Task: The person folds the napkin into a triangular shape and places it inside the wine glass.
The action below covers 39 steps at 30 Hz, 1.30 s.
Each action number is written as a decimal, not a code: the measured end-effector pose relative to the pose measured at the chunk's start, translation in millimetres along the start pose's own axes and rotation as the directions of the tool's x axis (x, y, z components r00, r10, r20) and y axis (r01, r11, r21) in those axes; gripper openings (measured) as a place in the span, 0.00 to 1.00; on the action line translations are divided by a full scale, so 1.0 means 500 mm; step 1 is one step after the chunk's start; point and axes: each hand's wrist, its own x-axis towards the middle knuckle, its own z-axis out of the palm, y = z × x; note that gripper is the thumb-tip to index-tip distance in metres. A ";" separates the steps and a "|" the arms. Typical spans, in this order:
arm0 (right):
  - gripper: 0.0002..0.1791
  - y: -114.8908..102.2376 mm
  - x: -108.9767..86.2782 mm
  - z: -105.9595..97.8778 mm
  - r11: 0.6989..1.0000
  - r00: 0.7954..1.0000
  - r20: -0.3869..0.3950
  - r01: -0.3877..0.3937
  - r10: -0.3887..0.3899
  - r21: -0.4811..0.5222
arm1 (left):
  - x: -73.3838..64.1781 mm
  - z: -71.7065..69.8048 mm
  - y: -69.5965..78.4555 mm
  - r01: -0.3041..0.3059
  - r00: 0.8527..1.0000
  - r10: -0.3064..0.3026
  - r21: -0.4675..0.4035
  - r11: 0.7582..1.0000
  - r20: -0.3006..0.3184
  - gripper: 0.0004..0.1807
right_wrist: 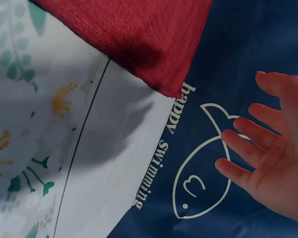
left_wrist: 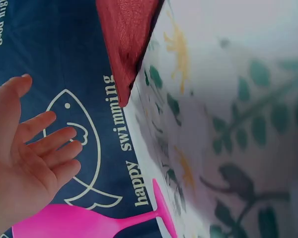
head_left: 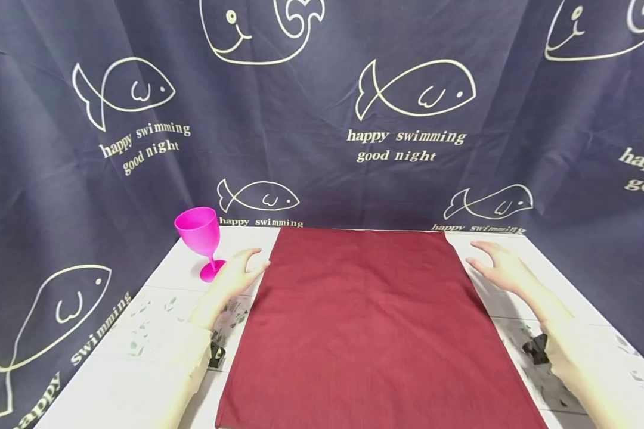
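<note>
A dark red cloth (head_left: pixel 375 322) lies spread over the middle of the table, with slight creases. Just off its left edge hovers my left hand (head_left: pixel 237 275), fingers loosely extended and holding nothing. Close behind that hand, a bright pink plastic goblet (head_left: pixel 200 232) stands upright at the table's back left. Beyond the cloth's right edge is my right hand (head_left: pixel 501 269), also empty, its fingers spread and relaxed. Both wrist views show the palms apart from the cloth, with a corner of the red cloth (left_wrist: pixel 131 44) near the left hand and another cloth corner (right_wrist: pixel 154 54) near the right.
The white table (head_left: pixel 155 316) bears a leaf and flower print. Dark blue curtains (head_left: pixel 322 119) printed with fish outlines and lettering hang close behind the table and at both sides. Small black devices (head_left: pixel 536 348) are strapped at the wrists.
</note>
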 end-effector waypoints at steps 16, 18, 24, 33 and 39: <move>0.23 0.036 0.050 0.038 0.997 0.996 0.059 -0.069 0.067 0.024 | 0.024 0.034 -0.009 0.003 1.000 -0.006 -0.097 0.995 -0.028 0.22; 0.23 0.039 0.057 0.045 0.997 0.995 0.069 -0.076 0.074 0.026 | 0.024 0.035 -0.010 0.011 1.000 -0.012 -0.100 0.995 -0.016 0.22; 0.23 0.041 0.079 0.068 0.996 0.993 0.091 -0.085 0.081 0.040 | 0.018 0.044 -0.009 -0.008 0.999 0.012 -0.097 0.995 0.038 0.20; 0.24 0.056 0.110 0.094 0.986 0.981 0.143 -0.146 0.134 0.079 | 0.014 0.053 -0.013 -0.071 0.987 0.083 -0.084 0.994 0.141 0.16; 0.25 0.075 0.129 0.101 0.979 0.973 0.158 -0.186 0.171 0.087 | 0.014 0.060 -0.016 -0.111 0.975 0.119 -0.054 0.992 0.189 0.14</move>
